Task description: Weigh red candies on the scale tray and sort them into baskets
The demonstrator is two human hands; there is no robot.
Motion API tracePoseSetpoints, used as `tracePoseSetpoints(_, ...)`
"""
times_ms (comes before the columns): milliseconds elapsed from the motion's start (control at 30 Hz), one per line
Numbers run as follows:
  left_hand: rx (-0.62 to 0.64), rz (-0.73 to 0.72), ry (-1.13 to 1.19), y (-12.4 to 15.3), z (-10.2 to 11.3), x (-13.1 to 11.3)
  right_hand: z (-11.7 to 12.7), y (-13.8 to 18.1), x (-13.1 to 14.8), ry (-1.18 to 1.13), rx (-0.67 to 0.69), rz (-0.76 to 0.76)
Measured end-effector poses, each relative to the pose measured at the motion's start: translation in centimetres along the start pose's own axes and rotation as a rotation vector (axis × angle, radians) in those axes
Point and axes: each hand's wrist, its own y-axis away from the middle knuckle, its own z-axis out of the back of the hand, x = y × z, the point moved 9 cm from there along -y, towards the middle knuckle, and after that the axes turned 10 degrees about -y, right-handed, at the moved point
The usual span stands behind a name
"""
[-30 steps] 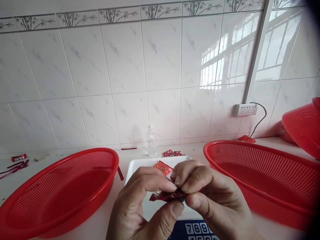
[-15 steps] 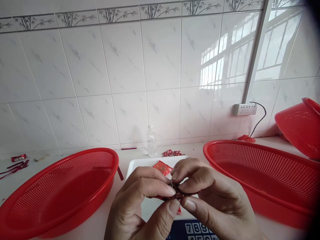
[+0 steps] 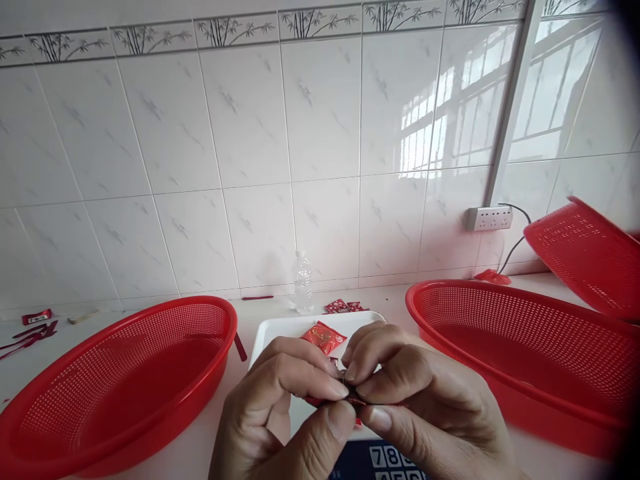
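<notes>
Through the head feed, I take this for a small packing or weighing room, though I can't rule out a kitchen. I see glossy white wall tiles (image 3: 250, 127) with a bamboo border (image 3: 235, 32), a power strip (image 3: 490, 219) against them, and a white counter (image 3: 281, 306) bearing large perforated red baskets (image 3: 100, 373), small red packets (image 3: 337, 306) and a white tray (image 3: 275, 327) above a numbered keypad (image 3: 393, 458), which looks to me like a bench scale (image 3: 357, 455).

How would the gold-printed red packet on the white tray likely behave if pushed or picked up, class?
The red packet would probably slide rather than roll, since it lies flat on the white tray. Its glossy surface may feel slippery. Its pointed, creased corners suggest thin film that would likely bend when pinched.
</notes>
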Motion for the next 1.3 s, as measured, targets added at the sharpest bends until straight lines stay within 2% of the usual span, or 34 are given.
tracePoseSetpoints(400, -0.011, 0.061, 0.024, 0.3, -0.2, 0.3, 0.3, 0.3, -0.2, -0.010, -0.077, -0.045)
tracePoseSetpoints(600, 0.042, 0.113, 0.026, 0.3, -0.4, 0.8, 0.5, 0.4, -0.6, -0.014, -0.086, -0.073)
tracePoseSetpoints(733, 0.102, 0.052, -0.055, -0.2, -0.5, 0.2, 0.2, 0.3, -0.9, -0.035, -0.058, -0.103)
tracePoseSetpoints(933, 0.100, 0.005, -0.121, -0.5, 0.0, -0.2, -0.1, 0.4, -1.0, -0.010, 0.000, -0.111)
tracePoseSetpoints(1200, 0.033, -0.177, -0.238, 0.0, -0.3, -1.6, -0.2, -0.3, 1.2, 0.317, 0.039, 0.082)
tracePoseSetpoints(1300, 0.066, -0.161, -0.198, -0.1, -0.5, -1.5, -0.4, -0.4, 1.7, 0.332, 0.049, 0.111)
